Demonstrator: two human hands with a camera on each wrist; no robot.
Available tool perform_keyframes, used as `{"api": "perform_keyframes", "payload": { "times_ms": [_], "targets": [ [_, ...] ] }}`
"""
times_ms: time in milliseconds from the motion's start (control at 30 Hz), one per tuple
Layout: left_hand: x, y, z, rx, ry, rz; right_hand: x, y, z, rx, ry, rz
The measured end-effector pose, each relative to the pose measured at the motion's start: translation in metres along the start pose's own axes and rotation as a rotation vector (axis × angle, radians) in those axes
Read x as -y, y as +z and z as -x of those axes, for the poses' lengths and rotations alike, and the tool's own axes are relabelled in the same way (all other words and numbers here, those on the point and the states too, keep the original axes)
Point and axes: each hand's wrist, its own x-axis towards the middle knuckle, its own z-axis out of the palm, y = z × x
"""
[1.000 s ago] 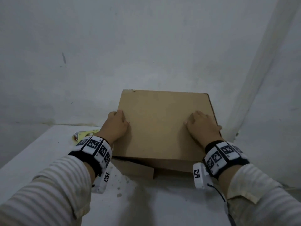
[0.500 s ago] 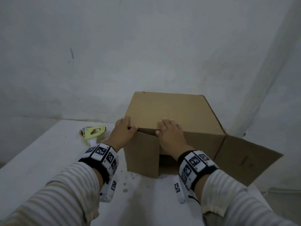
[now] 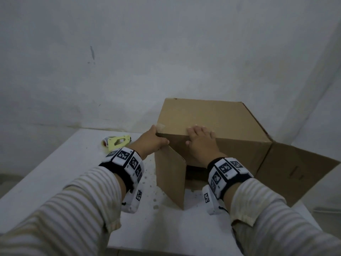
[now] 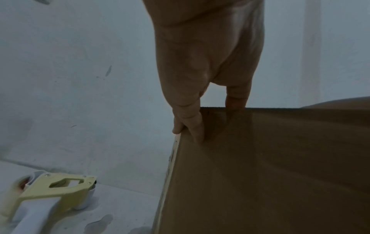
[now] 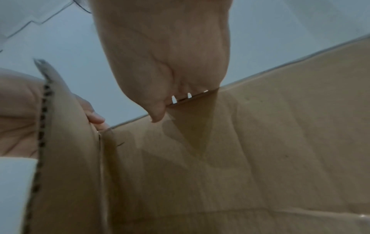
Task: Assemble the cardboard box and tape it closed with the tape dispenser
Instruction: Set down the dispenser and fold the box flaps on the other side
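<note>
Since the frame half a second back, little has shifted: cardboard box (image 3: pixel 212 122) holds the same pose on the white table (image 3: pixel 55 178), both hands remain at its near top edge, and the view sits slightly closer.

Box lies on its side, open end facing the person. One flap (image 3: pixel 170 174) stands upright at the box's near left corner, its lower edge on the table. A second, wider flap (image 3: pixel 295 172) is swung out from the box's right side.

Left hand (image 3: pixel 151 143): at the box's near top left corner. Left wrist view shows the thumb on the near face below the top edge and the fingers (image 4: pixel 187 117) curled round the corner, so it grips the cardboard there.

Right hand (image 3: pixel 200 143): on the box's near top edge, right of the left hand. Fingers lie over the top panel; right wrist view shows the thumb under the edge, against the inside face, so the edge is pinched between thumb and fingers.

Tape dispenser (image 3: pixel 117 143): pale yellow frame, lying on the table left of the box, near the wall (image 3: pixel 129 61), apart from both hands.

Small dark specks and stains mark the table just left of the upright flap.

Both sleeves (image 3: pixel 73 209) are striped; each wrist carries a band with black-and-white markers.
</note>
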Motion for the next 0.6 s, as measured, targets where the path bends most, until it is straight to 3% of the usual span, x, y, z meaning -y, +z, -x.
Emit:
{"api": "perform_keyframes", "payload": {
  "times_ms": [300,433,600],
  "targets": [
    [0.005,-0.048,0.003,0.111,-0.019,-0.2,0.01,0.006,-0.001,-0.05,0.059,-0.014],
    [0.003,-0.065,0.002,0.144,0.06,-0.515,0.016,0.009,-0.001,-0.07,0.078,-0.01],
    [0.0,-0.072,-0.004,0.081,0.192,-0.929,0.013,0.009,-0.002,-0.088,0.097,-0.004]
  ]
}}
